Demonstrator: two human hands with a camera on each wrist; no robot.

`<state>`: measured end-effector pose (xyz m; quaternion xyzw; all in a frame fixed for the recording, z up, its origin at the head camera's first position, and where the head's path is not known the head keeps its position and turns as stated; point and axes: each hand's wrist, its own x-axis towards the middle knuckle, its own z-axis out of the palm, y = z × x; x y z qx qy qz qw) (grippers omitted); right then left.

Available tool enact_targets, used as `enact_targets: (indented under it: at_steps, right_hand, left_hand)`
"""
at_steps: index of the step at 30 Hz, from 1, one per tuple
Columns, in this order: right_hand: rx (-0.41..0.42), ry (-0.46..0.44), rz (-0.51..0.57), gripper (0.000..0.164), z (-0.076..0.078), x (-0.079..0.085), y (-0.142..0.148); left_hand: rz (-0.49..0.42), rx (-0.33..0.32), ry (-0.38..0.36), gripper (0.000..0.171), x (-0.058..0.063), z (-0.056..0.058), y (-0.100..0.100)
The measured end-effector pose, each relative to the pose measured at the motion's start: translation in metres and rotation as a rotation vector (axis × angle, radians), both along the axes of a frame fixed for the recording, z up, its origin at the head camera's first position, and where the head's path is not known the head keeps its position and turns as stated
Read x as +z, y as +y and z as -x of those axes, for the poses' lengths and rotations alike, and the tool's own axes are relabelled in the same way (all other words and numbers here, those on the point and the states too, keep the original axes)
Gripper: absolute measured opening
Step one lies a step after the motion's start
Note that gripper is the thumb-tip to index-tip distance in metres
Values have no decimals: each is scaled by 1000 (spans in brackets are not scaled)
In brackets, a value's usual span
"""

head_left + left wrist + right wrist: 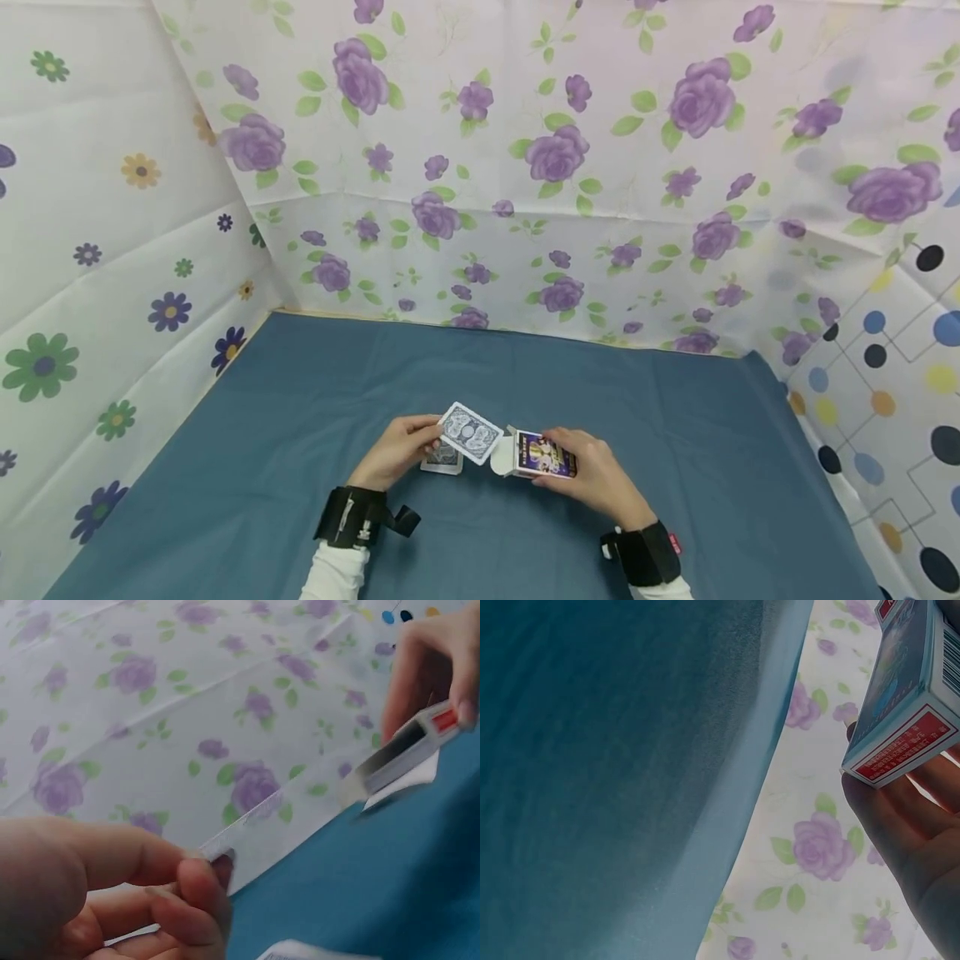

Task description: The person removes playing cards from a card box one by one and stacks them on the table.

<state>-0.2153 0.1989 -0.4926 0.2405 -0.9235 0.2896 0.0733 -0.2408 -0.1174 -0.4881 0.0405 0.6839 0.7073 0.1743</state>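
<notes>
My left hand (pixel 401 448) pinches a playing card (pixel 470 432) by its left edge, its blue-and-white patterned back facing up in the head view. Below that card, more playing cards (pixel 443 458) lie on the cloth, partly covered by it and by the fingers. My right hand (pixel 592 472) grips a card box (pixel 547 455) with a colourful front, tilted on its side. Its white flap (pixel 503 456) stands open toward the held card. In the left wrist view the card appears nearly edge-on. The right wrist view shows the box's red-labelled end (pixel 904 745) with fingers beneath.
A blue cloth (pixel 300 400) covers the table. Behind it hangs a white sheet with purple roses (pixel 555 154). Flower-patterned cloth (pixel 90 333) stands at the left, dotted cloth (pixel 885 400) at the right. Black straps (pixel 352 517) circle both wrists.
</notes>
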Motion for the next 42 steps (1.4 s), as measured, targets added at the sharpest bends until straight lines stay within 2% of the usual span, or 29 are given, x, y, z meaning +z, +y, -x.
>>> enact_targets:
  at_steps: [6,8,10,19,26,31,35,37,42]
  right_hand:
    - [-7,-21,6,66,1,-1,0]
    - [-12,-30,2,66,1,-2,0]
    - [-17,-35,0,66,1,-2,0]
    - [-29,-49,1,66,2,-2,2]
    - [-38,-64,4,68,2,-4,4]
    - [-41,-62,6,67,2,-6,5]
    - [-38,-66,6,67,2,-6,5]
    - [-38,-67,6,67,2,-6,5]
    - [-39,-63,11,67,3,-5,5]
  left_hand:
    - [35,268,-23,37,-9,13,-9]
    - [70,334,-10,35,-13,18,-10]
    - [103,372,-3,33,-17,21,-10]
    - [265,461,34,24,-31,29,2]
    - [359,512,151,18,-34,29,10]
    - [508,550,241,14,-39,28,12]
    - [573,554,278,13,-40,28,12]
    - [584,543,274,14,-39,28,12]
    - [636,477,266,21,-35,29,13]
